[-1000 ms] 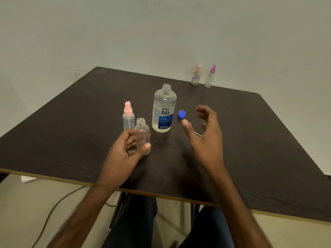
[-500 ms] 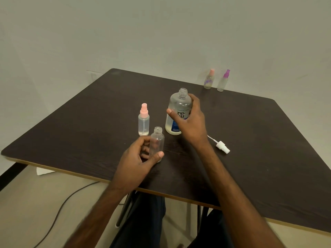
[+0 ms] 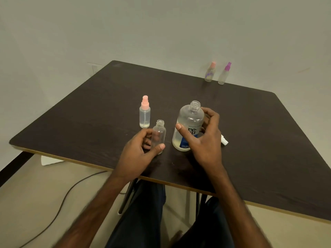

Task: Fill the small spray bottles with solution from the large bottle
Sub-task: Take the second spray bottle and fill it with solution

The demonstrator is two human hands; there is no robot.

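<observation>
My left hand (image 3: 138, 156) grips a small clear bottle (image 3: 158, 134) with no cap, standing upright near the table's front edge. Just to its right, my right hand (image 3: 206, 140) is wrapped around the large clear solution bottle (image 3: 190, 120), which is uncapped, tilted slightly and holds a little liquid at the bottom. A small spray bottle with a pink pump (image 3: 144, 112) stands behind the open one. A white spray pump (image 3: 224, 141) lies on the table, partly hidden behind my right hand.
The dark wooden table (image 3: 268, 140) stands against a pale wall. Two more small spray bottles, one with a pink top (image 3: 210, 72) and one with a purple top (image 3: 224, 73), stand at the far edge. A cable (image 3: 59, 208) runs over the floor at the left.
My right hand went from open in the air to gripping the large bottle, then brought it closer to the small open bottle. The blue cap is out of sight now. My left hand kept its hold.
</observation>
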